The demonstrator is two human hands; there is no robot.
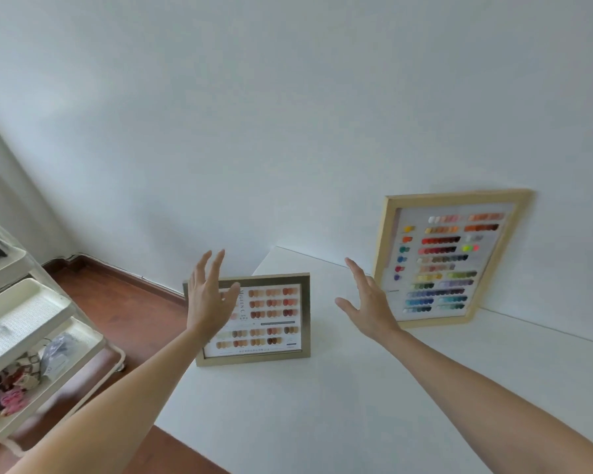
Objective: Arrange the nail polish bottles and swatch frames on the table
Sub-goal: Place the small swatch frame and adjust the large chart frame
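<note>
A small gold-framed swatch frame [271, 323] with brown and nude nail swatches stands upright near the left edge of the white table [322, 405]. A larger light-wood swatch frame [445, 261] with many coloured swatches leans against the wall at the table's back. My left hand [209, 295] is open with fingers spread, in front of the small frame's left side. My right hand [367, 299] is open too, in the gap between the two frames, just left of the large frame. Neither hand holds anything. No nail polish bottles are in view.
A cream tiered trolley [31, 336] stands left of the table on the wooden floor [127, 309], its shelves holding a patterned pouch and small items. The white wall [288, 131] runs behind the table.
</note>
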